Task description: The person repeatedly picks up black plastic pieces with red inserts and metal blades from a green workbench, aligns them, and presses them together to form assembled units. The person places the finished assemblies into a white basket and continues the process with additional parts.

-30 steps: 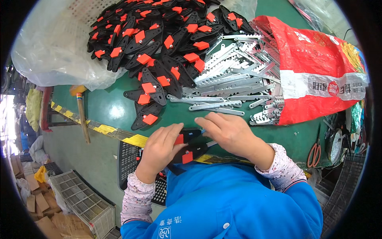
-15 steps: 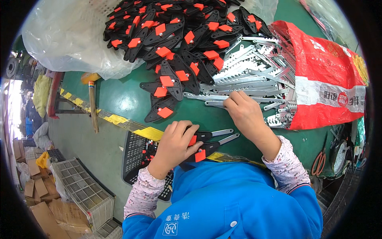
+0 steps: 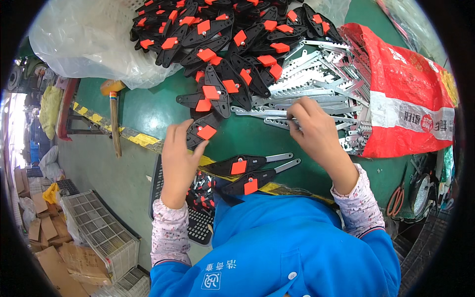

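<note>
- Your left hand (image 3: 180, 156), well left of the red sack (image 3: 413, 81), is spread around the near end of a black plate (image 3: 206, 131) with a red tab; whether it grips, I cannot tell.
- That plate overlaps the pile (image 3: 208, 54) left of the sack; a hard tug could drag neighbours along.
- Your right hand (image 3: 316, 131), just left of the sack, curls its fingertips at a metal strip (image 3: 276, 122); I cannot make out a firm pinch.
- Strips lie crossed at the sack's mouth, so notches could snag and lift two together.
- Two strip-fitted plates (image 3: 239, 165) lie left of the sack, nearer you, at the counter's (image 3: 153, 111) edge; a nudge from your jacket (image 3: 316, 232) could tip one off.
</note>
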`<act>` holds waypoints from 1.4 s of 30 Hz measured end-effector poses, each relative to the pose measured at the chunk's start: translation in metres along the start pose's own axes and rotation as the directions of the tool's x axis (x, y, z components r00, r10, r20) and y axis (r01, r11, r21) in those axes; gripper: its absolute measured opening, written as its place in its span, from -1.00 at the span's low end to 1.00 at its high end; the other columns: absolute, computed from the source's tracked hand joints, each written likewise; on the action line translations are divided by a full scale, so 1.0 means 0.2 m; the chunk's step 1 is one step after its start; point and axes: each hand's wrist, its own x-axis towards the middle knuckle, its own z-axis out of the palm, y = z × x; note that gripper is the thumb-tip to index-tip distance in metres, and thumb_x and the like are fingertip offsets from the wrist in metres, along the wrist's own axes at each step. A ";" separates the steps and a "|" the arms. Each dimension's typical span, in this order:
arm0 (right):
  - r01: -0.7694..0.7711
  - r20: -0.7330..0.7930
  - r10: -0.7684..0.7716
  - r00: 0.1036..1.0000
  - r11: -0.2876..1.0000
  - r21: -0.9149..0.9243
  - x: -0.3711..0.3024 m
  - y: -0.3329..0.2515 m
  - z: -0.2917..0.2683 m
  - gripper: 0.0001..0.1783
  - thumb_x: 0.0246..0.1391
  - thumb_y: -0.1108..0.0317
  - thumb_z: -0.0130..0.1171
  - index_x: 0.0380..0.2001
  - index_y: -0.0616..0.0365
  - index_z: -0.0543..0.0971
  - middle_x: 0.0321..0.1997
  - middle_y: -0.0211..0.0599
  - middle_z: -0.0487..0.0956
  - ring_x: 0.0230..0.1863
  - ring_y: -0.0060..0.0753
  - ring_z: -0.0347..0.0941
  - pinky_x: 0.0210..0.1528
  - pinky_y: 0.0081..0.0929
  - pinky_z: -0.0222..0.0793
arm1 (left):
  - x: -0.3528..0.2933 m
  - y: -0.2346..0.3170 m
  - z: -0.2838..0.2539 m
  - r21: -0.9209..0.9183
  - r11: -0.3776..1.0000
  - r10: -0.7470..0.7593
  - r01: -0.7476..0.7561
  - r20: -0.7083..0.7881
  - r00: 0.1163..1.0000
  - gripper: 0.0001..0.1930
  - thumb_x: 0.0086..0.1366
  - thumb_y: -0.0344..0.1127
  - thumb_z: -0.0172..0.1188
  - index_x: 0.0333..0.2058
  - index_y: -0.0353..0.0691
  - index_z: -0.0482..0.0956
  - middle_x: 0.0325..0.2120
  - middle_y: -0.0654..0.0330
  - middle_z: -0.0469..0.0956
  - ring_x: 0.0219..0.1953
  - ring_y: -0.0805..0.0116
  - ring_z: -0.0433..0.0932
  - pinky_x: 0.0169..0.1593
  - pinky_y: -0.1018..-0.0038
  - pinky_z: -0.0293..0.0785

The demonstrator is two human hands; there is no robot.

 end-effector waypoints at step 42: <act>-0.166 -0.044 0.230 0.972 0.809 0.564 -0.13 -0.09 -0.24 -0.77 0.45 0.31 0.15 -0.13 0.29 0.62 -0.45 -0.30 0.54 -0.38 -0.43 0.55 -0.32 -0.44 0.44 | -0.08 0.17 -0.06 -0.129 0.981 0.178 -0.145 0.302 0.937 -0.24 0.03 -0.24 0.62 0.21 -0.19 0.48 -0.20 0.04 0.48 -0.15 -0.03 0.61 -0.10 0.20 0.59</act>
